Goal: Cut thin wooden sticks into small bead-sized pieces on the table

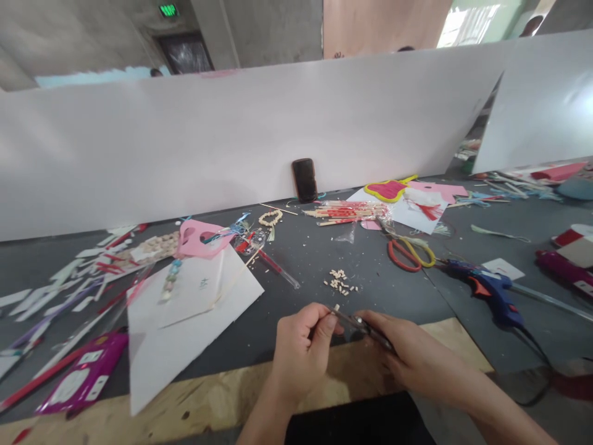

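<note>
My left hand (303,340) is closed, thumb and forefinger pinching a small pale stick piece (336,308). In my right hand (407,346) are what look like small metal scissors (364,324) with a round pivot, their handles mostly hidden in my fingers. The metal tip reaches the left fingertips, right by the pale piece. Just beyond my hands lies a small pile of short pale cut pieces (340,282) on the dark tabletop (296,247). Whether the blades touch the stick piece is too small to tell.
Red-and-yellow scissors (411,253) and a blue glue gun (495,293) lie to the right. Packaged sticks (349,212) and a phone (304,179) sit farther back, before a white partition (231,136). White paper (194,321) and a purple device (86,374) are at left.
</note>
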`<state>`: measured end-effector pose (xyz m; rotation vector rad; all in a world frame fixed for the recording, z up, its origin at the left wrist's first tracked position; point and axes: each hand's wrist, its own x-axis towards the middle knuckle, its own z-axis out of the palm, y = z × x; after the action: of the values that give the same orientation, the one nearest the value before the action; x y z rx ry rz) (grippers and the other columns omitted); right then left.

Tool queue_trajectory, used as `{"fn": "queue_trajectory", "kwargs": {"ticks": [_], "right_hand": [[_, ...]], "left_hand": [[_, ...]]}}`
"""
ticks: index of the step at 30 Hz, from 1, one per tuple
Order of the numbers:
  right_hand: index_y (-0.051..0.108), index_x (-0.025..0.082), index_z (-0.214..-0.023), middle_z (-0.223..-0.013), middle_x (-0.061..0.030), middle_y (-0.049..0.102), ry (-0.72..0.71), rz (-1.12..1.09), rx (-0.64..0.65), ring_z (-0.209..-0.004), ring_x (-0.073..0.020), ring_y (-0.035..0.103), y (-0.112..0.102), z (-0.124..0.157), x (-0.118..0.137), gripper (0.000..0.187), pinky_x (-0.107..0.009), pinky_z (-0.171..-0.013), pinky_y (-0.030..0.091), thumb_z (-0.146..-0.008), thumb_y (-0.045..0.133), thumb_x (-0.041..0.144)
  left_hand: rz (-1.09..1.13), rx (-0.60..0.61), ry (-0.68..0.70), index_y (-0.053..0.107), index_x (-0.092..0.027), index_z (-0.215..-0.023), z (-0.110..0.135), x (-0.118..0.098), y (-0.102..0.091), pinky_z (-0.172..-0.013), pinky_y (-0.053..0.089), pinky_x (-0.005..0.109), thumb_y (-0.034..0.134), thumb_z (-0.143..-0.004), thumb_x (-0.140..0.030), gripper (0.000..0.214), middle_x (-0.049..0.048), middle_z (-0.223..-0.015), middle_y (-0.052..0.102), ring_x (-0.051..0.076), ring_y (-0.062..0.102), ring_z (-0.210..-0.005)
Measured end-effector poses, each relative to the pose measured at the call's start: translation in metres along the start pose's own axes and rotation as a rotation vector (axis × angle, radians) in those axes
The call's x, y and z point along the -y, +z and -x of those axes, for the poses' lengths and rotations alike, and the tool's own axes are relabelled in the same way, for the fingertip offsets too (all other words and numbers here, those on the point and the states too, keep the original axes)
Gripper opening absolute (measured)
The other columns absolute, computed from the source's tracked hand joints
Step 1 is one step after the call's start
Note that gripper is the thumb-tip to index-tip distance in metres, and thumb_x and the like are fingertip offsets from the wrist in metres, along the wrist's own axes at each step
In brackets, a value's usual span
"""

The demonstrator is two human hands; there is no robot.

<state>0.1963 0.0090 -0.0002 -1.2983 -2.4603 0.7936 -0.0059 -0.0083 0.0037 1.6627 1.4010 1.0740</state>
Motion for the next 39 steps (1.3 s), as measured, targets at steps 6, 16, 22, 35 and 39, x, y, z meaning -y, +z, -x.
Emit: {"fn": "queue_trajectory", "kwargs": {"ticks": [6,16,22,35,39], "right_hand": [[0.045,0.012,-0.132,-0.112,-0.0128,0.062,0.155,0.418,-0.117,-0.1,-0.0276,0.058,0.018,-0.001,-0.008,0.062,-0.042,-0.081,0.049,-0.071,0.042,0.0],[0.048,0.017,-0.128,-0.097,-0.0089,0.064,0.252,0.795,-0.179,-0.086,-0.0262,0.059,0.02,-0.008,-0.017,0.048,-0.036,-0.065,0.042,-0.081,0.05,0.01],[0.048,0.02,-0.128,-0.102,-0.0084,0.065,0.272,0.845,-0.212,-0.091,-0.0251,0.058,0.01,-0.001,-0.039,0.045,-0.035,-0.068,0.039,-0.084,0.047,0.009],[0.052,0.018,-0.124,-0.102,-0.0085,0.065,0.252,0.73,-0.4,-0.092,-0.0256,0.054,0.008,0.012,-0.068,0.042,-0.038,-0.074,0.042,-0.082,0.051,0.013],[0.052,0.018,-0.123,-0.102,-0.0079,0.064,0.246,0.693,-0.394,-0.092,-0.0246,0.054,0.009,0.014,-0.067,0.043,-0.037,-0.076,0.041,-0.08,0.052,0.012]], "left_hand": [[0.065,0.112,-0.166,0.067,-0.016,-0.08,-0.004,0.003,0.0,-0.045,0.03,0.019,0.045,-0.089,-0.03,0.028,-0.0035,-0.049,0.05,0.009,0.041,-0.045],[-0.077,0.142,-0.226,0.065,-0.02,-0.101,-0.014,0.014,0.004,-0.054,0.042,0.023,0.04,-0.091,-0.032,0.03,0.003,-0.085,0.073,0.014,0.062,-0.056],[-0.265,0.166,-0.198,0.067,-0.021,-0.105,-0.014,0.007,-0.005,-0.063,0.044,0.025,0.049,-0.086,-0.03,0.027,0.0025,-0.085,0.075,0.018,0.066,-0.072],[-0.641,0.269,0.279,0.071,-0.025,-0.094,-0.115,-0.024,0.005,-0.08,0.046,0.028,0.049,-0.088,-0.024,0.023,-0.0003,-0.099,0.073,0.02,0.065,-0.093],[-0.781,0.309,0.334,0.071,-0.022,-0.093,-0.181,-0.028,0.05,-0.079,0.047,0.03,0.049,-0.087,-0.023,0.023,0.0023,-0.101,0.072,0.022,0.064,-0.095]]}}
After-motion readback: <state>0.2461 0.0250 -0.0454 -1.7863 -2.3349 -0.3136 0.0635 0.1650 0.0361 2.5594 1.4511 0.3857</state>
